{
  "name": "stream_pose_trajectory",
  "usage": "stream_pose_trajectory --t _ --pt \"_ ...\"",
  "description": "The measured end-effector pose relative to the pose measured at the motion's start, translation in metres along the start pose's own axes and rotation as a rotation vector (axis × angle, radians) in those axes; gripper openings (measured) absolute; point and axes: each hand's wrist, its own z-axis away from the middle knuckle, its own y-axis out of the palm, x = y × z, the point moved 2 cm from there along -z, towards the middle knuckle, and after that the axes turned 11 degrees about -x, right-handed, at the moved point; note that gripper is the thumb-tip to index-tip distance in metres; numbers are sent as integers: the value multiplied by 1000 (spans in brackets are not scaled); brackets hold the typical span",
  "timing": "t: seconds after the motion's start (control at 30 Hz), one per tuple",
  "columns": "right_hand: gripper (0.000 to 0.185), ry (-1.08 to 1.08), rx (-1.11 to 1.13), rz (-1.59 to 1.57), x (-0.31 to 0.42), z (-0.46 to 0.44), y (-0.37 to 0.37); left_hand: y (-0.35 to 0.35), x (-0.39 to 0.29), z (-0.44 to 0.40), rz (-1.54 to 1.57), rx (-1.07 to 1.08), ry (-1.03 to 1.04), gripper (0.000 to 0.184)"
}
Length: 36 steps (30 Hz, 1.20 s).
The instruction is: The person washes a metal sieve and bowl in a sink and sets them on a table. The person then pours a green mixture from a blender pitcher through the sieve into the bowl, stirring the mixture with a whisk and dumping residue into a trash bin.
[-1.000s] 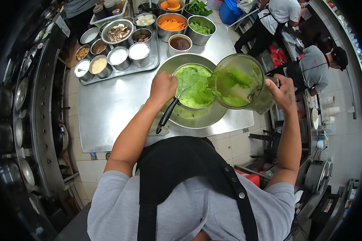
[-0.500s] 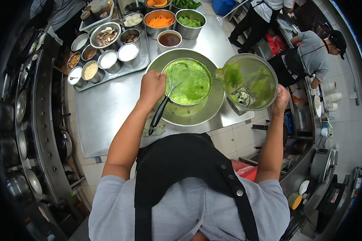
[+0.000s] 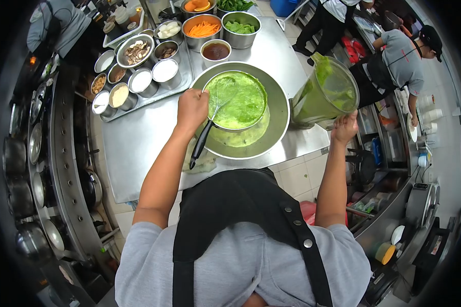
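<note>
A fine strainer (image 3: 246, 113) full of green puree sits over a large metal bowl (image 3: 279, 123), with green liquid beneath it. My left hand (image 3: 193, 109) is closed at the strainer's left edge, on its rim or handle. A whisk (image 3: 202, 145) with a black handle leans in the puree, its handle just beside that hand. My right hand (image 3: 344, 127) is wrapped round the handle side of a clear blender jar (image 3: 325, 94). Green residue coats the jar, which stands nearly upright right of the bowl, near the table's edge.
Behind the bowl are a cup of brown sauce (image 3: 216, 50), a pot of carrot strips (image 3: 202, 29) and a pot of green leaves (image 3: 239, 27). A tray (image 3: 153, 100) at the left holds several small containers. Co-workers stand at the right (image 3: 400, 59) and upper left (image 3: 61, 25).
The blender jar has swung from tilted over the strainer to nearly upright, moving right and down with my right hand. My left hand stays at the strainer's edge.
</note>
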Motion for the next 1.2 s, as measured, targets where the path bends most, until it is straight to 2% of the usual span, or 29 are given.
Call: stream_pose_trajectory --t 0.13,0.27,0.3,0.4,0.43,0.53,0.6,0.63,0.67,0.7,0.77,0.83,0.93,1.13,1.17,1.2 --pt "40 37 -67 12 -15 3 8 -2 -3 0 -13 -14 -14 38" --pt "43 10 -14 12 -32 -7 10 0 2 -1 3 -24 -27 39" --pt "43 63 12 22 -30 -8 9 1 2 -1 6 -23 -37 39" --pt "44 -3 3 219 -18 -6 10 1 0 0 -5 2 -67 38" --pt "41 -53 -63 411 -5 0 11 2 0 1 27 -23 -55 38" --pt "30 -661 -333 567 32 36 22 6 1 3 65 -61 -28 38" --pt "29 -661 -63 698 54 82 41 5 -3 4 1 -7 -13 39" --pt "34 -804 167 623 66 113 63 7 -3 5 15 -24 -22 39" --pt "37 -854 436 439 66 139 85 9 -3 5 10 -26 1 39" --pt "41 -825 676 451 62 167 98 12 -2 5 7 -28 23 39" --pt "51 -953 1057 684 64 214 122 19 3 7 -10 -79 65 38" --pt "50 -1000 1190 630 57 238 135 22 6 9 -40 -71 57 38" --pt "49 -1041 1208 622 48 251 142 23 4 11 -63 -67 71 38" --pt "45 -1039 1144 566 39 262 152 32 13 14 -62 -117 152 32" --pt "44 -1049 1130 555 38 261 154 34 16 13 -37 -110 108 30" --pt "43 -1059 1114 555 38 260 154 33 18 11 -49 -79 183 28"
